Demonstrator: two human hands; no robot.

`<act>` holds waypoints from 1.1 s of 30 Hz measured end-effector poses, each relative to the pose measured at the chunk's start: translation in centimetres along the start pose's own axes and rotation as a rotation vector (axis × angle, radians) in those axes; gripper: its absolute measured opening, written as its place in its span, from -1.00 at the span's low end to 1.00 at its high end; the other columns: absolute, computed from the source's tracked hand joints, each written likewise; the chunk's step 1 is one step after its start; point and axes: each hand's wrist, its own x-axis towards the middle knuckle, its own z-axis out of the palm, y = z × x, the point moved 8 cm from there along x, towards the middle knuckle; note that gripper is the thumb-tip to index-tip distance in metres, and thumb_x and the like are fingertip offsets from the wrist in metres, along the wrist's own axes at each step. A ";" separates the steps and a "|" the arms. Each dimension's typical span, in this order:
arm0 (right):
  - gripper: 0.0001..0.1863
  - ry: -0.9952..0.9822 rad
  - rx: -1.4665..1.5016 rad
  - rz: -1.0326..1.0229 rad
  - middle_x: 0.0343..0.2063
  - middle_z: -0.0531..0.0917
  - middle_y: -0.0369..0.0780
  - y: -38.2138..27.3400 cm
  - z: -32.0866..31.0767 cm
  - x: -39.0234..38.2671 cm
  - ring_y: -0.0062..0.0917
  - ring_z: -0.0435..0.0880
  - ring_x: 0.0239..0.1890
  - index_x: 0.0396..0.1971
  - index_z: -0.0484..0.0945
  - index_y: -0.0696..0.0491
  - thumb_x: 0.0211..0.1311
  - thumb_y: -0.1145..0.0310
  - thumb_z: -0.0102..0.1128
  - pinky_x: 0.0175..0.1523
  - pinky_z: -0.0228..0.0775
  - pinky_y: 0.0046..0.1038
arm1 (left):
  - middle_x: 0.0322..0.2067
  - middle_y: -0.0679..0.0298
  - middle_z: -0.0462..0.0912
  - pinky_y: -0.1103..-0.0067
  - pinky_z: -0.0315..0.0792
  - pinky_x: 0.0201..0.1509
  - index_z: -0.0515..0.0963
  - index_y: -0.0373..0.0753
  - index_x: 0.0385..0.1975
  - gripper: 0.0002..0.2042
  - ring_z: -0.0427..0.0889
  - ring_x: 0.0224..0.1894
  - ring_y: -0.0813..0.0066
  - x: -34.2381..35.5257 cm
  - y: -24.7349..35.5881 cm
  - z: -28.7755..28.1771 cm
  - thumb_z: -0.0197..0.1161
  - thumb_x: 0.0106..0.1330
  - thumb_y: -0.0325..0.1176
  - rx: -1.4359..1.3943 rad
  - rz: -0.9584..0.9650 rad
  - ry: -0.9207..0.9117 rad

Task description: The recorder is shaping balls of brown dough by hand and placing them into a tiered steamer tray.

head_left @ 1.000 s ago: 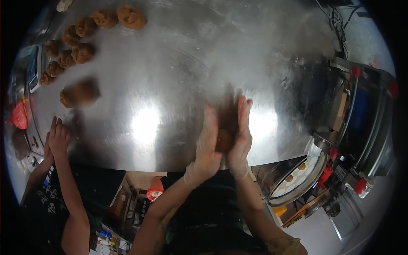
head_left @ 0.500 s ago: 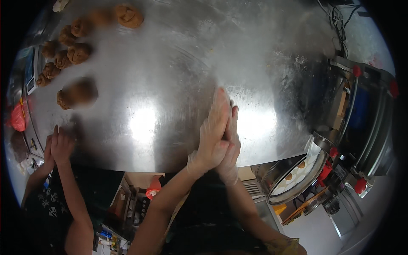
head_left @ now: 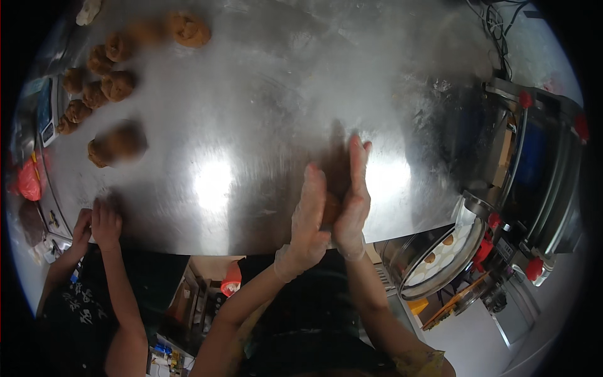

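Note:
My left hand (head_left: 308, 217) and my right hand (head_left: 353, 213), both in clear thin gloves, face each other palm to palm over the near edge of the steel table. Their fingers are straight and point away from me. Between the lower palms sits a small brown dough ball (head_left: 331, 208), partly hidden by the hands and touched on both sides. At the far left several larger brown dough lumps (head_left: 117, 85) lie in rows. Nearer to me is another brown lump (head_left: 103, 151), beside a smeared patch of the picture.
At the left edge stands a co-worker, whose hands (head_left: 100, 226) are close together over the steel table (head_left: 251, 138). To the right, a round tray (head_left: 408, 292) lined with white holds small brown pieces, next to a machine with red knobs (head_left: 534, 269). Cables (head_left: 499, 31) hang at the far right.
My hands, pressed together before, have parted, the right one moving rightward, and the dough ball now shows between them. The co-worker's hands have shifted slightly nearer and right.

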 end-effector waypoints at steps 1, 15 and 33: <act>-0.10 0.064 -0.019 0.051 0.49 0.05 -0.04 0.4 -0.3 -0.8 -0.04 -0.21 0.55 0.47 0.00 0.19 0.46 -0.29 -0.53 0.56 -0.34 -0.12 | 0.49 -0.16 -0.10 0.21 -0.09 0.53 -0.02 -0.40 0.46 -0.16 -0.10 0.52 -0.16 0.9 -1.2 -0.1 -0.33 0.47 0.26 0.002 0.004 0.002; -0.11 0.115 -0.057 0.227 0.48 0.08 -0.01 0.3 1.8 -2.9 -0.04 -0.16 0.55 0.46 0.06 0.18 0.47 -0.28 -0.63 0.54 -0.24 -0.09 | 0.50 -0.19 -0.23 0.19 -0.13 0.53 -0.11 -0.27 0.51 -0.19 -0.21 0.55 -0.13 4.6 -0.2 1.3 -0.42 0.48 0.27 0.017 0.045 -0.171; -0.41 0.267 -0.180 0.076 0.21 0.51 -0.05 -0.9 -3.2 -4.0 -0.18 0.42 0.31 0.24 0.39 0.24 0.58 0.10 -0.44 0.50 -0.07 -0.12 | 0.44 -0.11 0.12 0.34 0.09 0.50 0.10 -0.45 0.41 -0.47 0.11 0.49 0.04 2.3 1.3 -5.1 -0.12 0.54 -0.27 0.217 0.068 -0.046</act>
